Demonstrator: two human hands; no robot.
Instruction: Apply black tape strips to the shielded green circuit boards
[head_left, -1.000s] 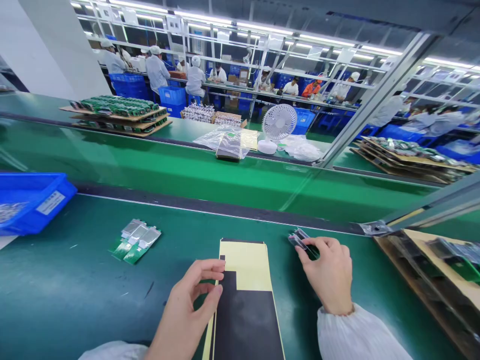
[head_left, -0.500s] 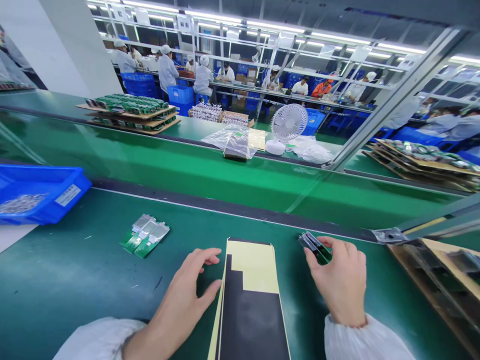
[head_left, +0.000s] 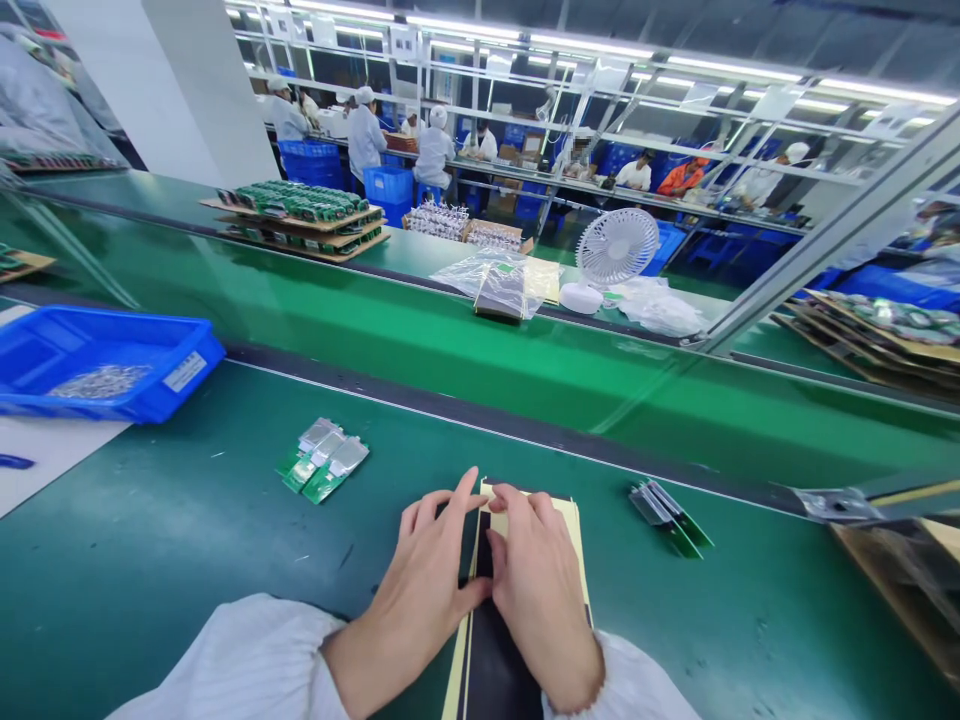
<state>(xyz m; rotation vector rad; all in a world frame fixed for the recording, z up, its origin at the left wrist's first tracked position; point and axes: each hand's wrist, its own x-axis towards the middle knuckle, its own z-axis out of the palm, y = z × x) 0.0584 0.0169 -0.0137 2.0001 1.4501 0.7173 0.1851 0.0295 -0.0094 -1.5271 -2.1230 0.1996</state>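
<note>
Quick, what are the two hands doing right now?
Left hand: open, fingers resting on the yellow-and-black sheet, holding nothing.
Right hand: open, pressing flat on the same sheet, holding nothing.

tabletop [head_left: 150,570]: dark green | sheet [head_left: 576,540]: pale yellow with black patch | bin [head_left: 161,385]: blue | boards [head_left: 324,462]: green and silver | fan [head_left: 616,248]: white | sleeves [head_left: 240,665]: white

Left hand [head_left: 427,585]: palm down, fingers spread forward, thumb beside the right.
Right hand [head_left: 536,590]: palm down, fingers curled, white sleeve.
</note>
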